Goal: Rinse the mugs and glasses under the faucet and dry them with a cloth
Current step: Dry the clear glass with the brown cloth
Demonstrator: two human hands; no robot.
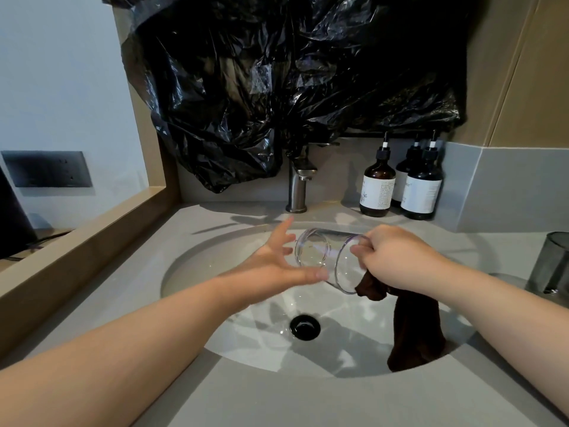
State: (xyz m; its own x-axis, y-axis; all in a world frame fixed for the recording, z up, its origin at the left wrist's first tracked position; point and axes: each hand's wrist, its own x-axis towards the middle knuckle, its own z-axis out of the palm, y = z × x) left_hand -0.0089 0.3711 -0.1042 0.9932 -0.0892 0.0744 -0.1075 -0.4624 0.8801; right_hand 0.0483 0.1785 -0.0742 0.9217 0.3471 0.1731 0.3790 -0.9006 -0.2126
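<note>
A clear cylindrical glass tumbler (323, 260) is held on its side above the back of the white oval sink basin (200, 272). It is pinched at its rim by the right hand (397, 257), by which a dark brown cloth (415, 328) is also gripped. The left hand (274, 263) is spread at the tumbler's base.

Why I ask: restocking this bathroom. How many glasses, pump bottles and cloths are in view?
Glasses: 2, clear glass and grey glass
Pump bottles: 3, left bottle, middle bottle, right bottle
Cloths: 1, brown cloth
Total: 6
</note>
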